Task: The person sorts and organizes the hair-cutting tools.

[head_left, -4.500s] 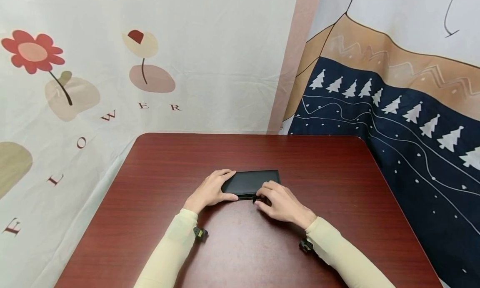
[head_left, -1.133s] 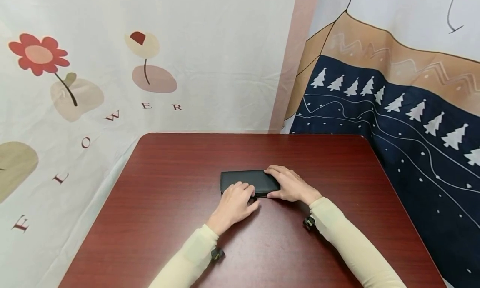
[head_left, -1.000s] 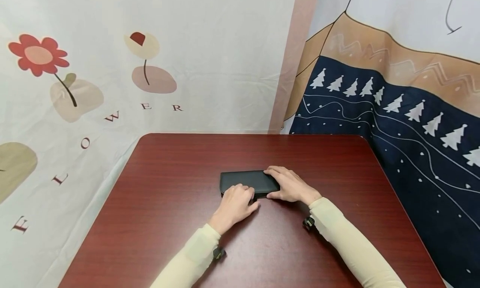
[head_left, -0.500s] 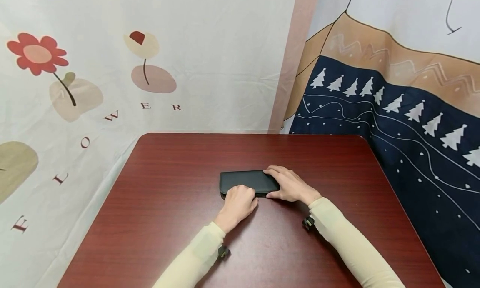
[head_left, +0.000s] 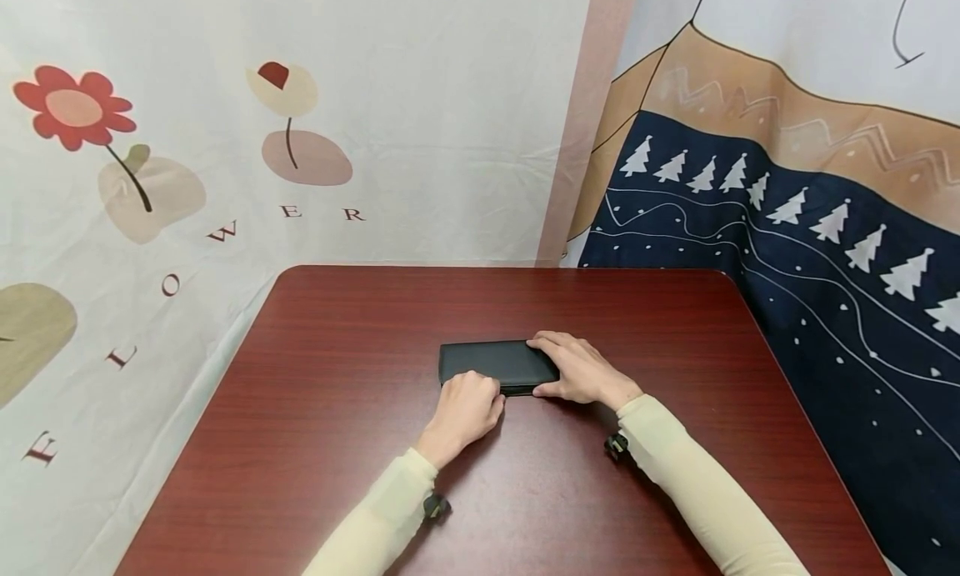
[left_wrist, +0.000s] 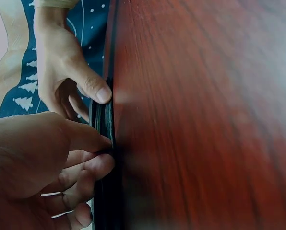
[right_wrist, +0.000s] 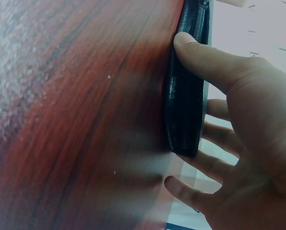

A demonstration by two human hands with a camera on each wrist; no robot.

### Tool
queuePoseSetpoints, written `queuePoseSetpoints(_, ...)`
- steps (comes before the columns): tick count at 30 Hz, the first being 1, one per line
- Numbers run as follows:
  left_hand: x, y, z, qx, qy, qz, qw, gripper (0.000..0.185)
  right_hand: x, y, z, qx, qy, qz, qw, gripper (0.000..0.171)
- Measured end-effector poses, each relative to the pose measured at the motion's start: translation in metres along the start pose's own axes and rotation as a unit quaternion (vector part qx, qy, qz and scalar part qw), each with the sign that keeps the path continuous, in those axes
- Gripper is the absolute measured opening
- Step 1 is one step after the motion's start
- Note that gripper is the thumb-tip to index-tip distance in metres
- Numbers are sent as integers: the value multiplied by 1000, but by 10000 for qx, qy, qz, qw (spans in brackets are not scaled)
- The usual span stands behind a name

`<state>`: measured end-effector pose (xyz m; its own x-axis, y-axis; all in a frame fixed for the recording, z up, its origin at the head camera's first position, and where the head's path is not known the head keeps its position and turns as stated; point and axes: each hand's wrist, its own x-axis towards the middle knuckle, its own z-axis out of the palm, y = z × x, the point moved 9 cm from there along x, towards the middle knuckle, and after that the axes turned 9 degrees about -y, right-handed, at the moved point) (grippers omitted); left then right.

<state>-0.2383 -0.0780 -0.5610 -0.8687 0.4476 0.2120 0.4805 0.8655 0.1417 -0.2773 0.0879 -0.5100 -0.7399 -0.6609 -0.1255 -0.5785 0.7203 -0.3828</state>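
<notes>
A long black zip wallet [head_left: 487, 361] lies flat on the dark red table. With thumb and index finger, my left hand [head_left: 465, 409] pinches at the wallet's near edge, left of the middle; the zipper pull is hidden between the fingertips. My right hand [head_left: 581, 372] holds the right end, thumb along the near edge and fingers over the far side. In the right wrist view, zipper teeth [right_wrist: 198, 28] show on the wallet's edge beyond the thumb. The left wrist view shows both hands along that same edge.
The reddish wooden table [head_left: 337, 326] spreads around the wallet. A pale curtain with a flower print [head_left: 450, 126] hangs behind it, and a navy tree-print cloth [head_left: 810, 293] hangs at the right. A small dark wrist camera [head_left: 437, 508] sits on the left sleeve.
Earlier my left hand held the left end while my right worked the zipper pull; they have swapped roles. In the last half second my left hand slid slightly left along the near edge.
</notes>
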Motion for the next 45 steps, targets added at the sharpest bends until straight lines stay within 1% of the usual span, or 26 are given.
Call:
queuePoseSetpoints(2, -5, 3, -19, -261, -20, -15, 9997, 40, 0, 0, 0, -11, 9, -8, 10000, 84)
queuePoseSetpoints(5, -13, 9, -50, -401, -8, -42, 9992, 39, 0, 0, -1, -31, 14, -16, 10000, 84)
queuePoseSetpoints(6, -17, 6, -54, -431, 51, 7, 9991, 40, 0, 0, -1, -41, 17, -20, 10000, 84)
queuePoseSetpoints(7, -19, 8, -65, -516, 20, -26, 9987, 41, 0, 1, -1, -47, 14, -20, 10000, 84)
queuePoseSetpoints(9, -22, 6, -69, -510, -42, -91, 9986, 40, 0, 1, 0, -48, -3, -15, 10000, 84)
queuePoseSetpoints(12, -25, 0, -71, -540, -161, -219, 9982, 38, 0, 2, 1, -36, -31, 3, 10000, 84)
queuePoseSetpoints(13, -25, 3, -76, -524, -234, -300, 9979, 37, 0, 3, 1, -28, -41, 13, 10000, 84)
queuePoseSetpoints(15, -28, -4, -73, -585, -150, -329, 9976, 37, -1, 3, 2, -17, -49, 21, 10000, 84)
queuePoseSetpoints(16, -29, -7, -72, -610, -207, -393, 9971, 35, -1, 3, 2, -11, -50, 23, 10000, 84)
queuePoseSetpoints(17, -30, -16, -62, -644, -177, -411, 9969, 33, -1, 3, 3, -8, -46, 23, 10000, 83)
queuePoseSetpoints(19, -33, -22, -62, -681, -166, -457, 9965, 29, -1, 3, 3, 1, -42, 17, 10000, 83)
queuePoseSetpoints(20, -35, -31, -54, -688, -84, -432, 9967, 29, -1, 3, 3, 2, -38, 9, 10000, 83)
queuePoseSetpoints(21, -37, -32, -57, -668, -162, -480, 9965, 26, -1, 3, 3, 7, -36, 9, 10000, 83)
queuePoseSetpoints(23, -40, -38, -60, -652, -126, -538, 9963, 25, -2, 3, 2, 17, -28, 12, 10000, 83)
queuePoseSetpoints(24, -42, -35, -71, -638, -177, -606, 9960, 25, -2, 3, 2, 23, -24, 12, 10000, 83)
queuePoseSetpoints(26, -46, -42, -73, -628, -232, -753, 9949, 26, -2, 3, 2, 25, -22, 6, 10000, 83)
queuePoseSetpoints(27, -47, -38, -82, -637, -362, -890, 9933, 24, -2, 3, 2, 31, -23, 7, 10000, 84)
queuePoseSetpoints(29, -50, -44, -82, -667, -453, -1040, 9913, 24, -2, 3, 3, 23, -24, 4, 10000, 84)
queuePoseSetpoints(31, -52, -48, -82, -696, -492, -1102, 9902, 22, -2, 2, 3, 18, -29, -1, 10000, 84)
queuePoseSetpoints(34, -53, -54, -83, -694, -492, -1114, 9901, 20, -1, 2, 3, 8, -30, 12, 10000, 84)
queuePoseSetpoints(40, -53, -66, -85, -625, -344, -1137, 9909, 16, -1, 1, 3, 34, -43, 11, 10000, 83)
queuePoseSetpoints(45, -50, -74, -85, -599, -354, -1170, 9907, 13, -1, 0, 3, 21, -15, -30, 10000, 82)
